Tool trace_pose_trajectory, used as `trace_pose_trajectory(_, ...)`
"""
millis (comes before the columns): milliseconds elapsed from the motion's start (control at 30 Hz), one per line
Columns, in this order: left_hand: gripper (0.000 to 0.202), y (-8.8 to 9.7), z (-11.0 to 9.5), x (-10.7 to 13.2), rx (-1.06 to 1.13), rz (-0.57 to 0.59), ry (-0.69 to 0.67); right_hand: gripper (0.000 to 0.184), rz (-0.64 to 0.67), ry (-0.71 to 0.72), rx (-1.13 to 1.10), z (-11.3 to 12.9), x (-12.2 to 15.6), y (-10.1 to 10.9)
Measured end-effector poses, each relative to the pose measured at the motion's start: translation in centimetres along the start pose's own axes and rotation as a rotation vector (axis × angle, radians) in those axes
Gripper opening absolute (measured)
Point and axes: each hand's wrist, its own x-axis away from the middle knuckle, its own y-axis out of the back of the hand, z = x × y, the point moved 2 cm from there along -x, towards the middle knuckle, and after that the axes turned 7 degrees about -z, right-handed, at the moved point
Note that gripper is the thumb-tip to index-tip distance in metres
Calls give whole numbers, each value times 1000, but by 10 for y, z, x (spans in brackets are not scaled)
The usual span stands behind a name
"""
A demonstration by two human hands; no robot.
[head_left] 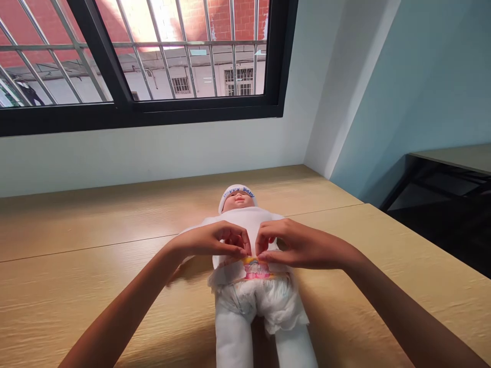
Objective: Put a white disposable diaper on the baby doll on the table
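A baby doll (238,202) in a white cap and white clothing lies on its back, head toward the window and legs toward me. Around its hips is a white diaper (282,304) with a colourful printed front band. My left hand (226,239) has thumb and fingers pinched at the upper edge of that band. Close beside it, my right hand (287,243) pinches the same edge, its fingers curled. The two sets of fingertips are a small gap apart. Parts of the diaper's sides and the doll's belly are hidden by my hands.
The doll lies on a light wooden table (95,286) with a seam across it. Behind are a white wall (172,153) and a black-framed window (207,110) with metal bars. A second table (460,156) with dark legs stands at the right.
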Motion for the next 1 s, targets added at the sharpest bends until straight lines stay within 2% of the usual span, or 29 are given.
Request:
trace_pose_trajectory(167, 21, 0, 1, 0, 1, 12, 6, 5, -17, -33, 34, 0, 1, 2)
trace_pose_trajectory(333, 20, 0, -2, 2, -1, -8, 50, 7, -92, -70, 17, 2, 2, 3)
trace_pose_trajectory(500, 22, 0, 0, 2, 11, 3, 74, 8, 1, -20, -49, 4, 3, -2)
trace_pose_trajectory(667, 18, -1, 1, 1, 104, 21, 51, 14, -27, -33, -8, 4, 1, -7)
trace_pose_trajectory(800, 17, -1, 3, -1, 202, 16, 48, 11, -43, -52, 21, 2, 0, -8)
trace_pose_trajectory(1000, 22, 2, 6, -1, 179, 59, 12, 12, -28, -94, 20, 2, 1, -8)
